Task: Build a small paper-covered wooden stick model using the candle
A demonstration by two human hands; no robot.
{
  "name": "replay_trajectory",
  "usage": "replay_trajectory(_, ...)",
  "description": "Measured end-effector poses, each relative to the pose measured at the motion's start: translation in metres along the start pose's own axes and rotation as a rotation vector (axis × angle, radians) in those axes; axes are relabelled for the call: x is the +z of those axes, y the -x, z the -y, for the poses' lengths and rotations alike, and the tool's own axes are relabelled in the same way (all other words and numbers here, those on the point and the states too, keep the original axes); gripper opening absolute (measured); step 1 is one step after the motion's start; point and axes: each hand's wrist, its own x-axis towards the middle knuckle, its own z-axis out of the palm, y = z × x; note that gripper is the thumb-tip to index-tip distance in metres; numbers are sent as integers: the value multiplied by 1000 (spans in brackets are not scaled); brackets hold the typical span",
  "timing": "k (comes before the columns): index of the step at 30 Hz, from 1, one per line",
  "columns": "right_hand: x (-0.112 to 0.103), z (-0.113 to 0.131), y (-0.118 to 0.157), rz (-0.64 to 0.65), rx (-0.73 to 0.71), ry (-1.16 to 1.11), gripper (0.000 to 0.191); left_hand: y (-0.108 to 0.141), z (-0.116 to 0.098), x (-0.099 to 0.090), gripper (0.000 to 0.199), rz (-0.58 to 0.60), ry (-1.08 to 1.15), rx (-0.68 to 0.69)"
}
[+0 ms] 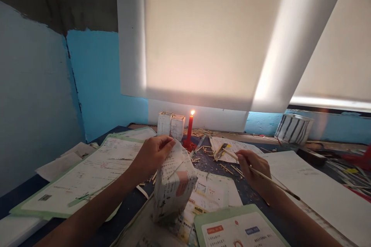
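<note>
My left hand (158, 152) has its fingers closed on the top edge of a box covered in printed paper (176, 185). The box stands upright on printed sheets in front of me. In my right hand (255, 168) is a long, thin, pale stick (272, 181), pinched between the fingers and slanting back over the wrist. Its far end points toward a small yellow and black object (222, 150), whose kind I cannot make out. Behind the box burns a red candle (189, 129), upright in a red base.
Two paper-covered boxes (171, 125) stand left of the candle. Short wooden sticks (226, 168) and crumbs litter the dark tabletop. Printed papers (116, 158) lie left, a large white sheet (315, 181) right. A striped container (294, 129) sits by the wall.
</note>
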Motion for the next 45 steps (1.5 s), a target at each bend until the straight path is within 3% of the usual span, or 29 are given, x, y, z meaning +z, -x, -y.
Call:
replay_trajectory(12,0,-6,6,4,9,-21,7,2,-1,0,29,-62,-40,89)
replay_trajectory(20,2,-7,5,5,-4,-37,7,0,-1,-4,33,-38,-67,125)
replay_trajectory(27,1,-6,2,-8,-26,-14,8,2,-6,-3,29,-109,1,146)
replay_trajectory(31,8,-18,-25,3,-124,44,9,-4,1,-1,35,-10,62,50)
replay_trajectory(36,30,-30,-87,-20,-167,101,17,-7,7,-3,39,316,288,-141)
replay_trajectory(41,58,-26,-131,-35,-95,66,24,-7,8,-4,34,296,291,-190)
replay_trajectory(45,87,-24,-148,40,90,21,27,-10,8,-2,30,276,281,-181)
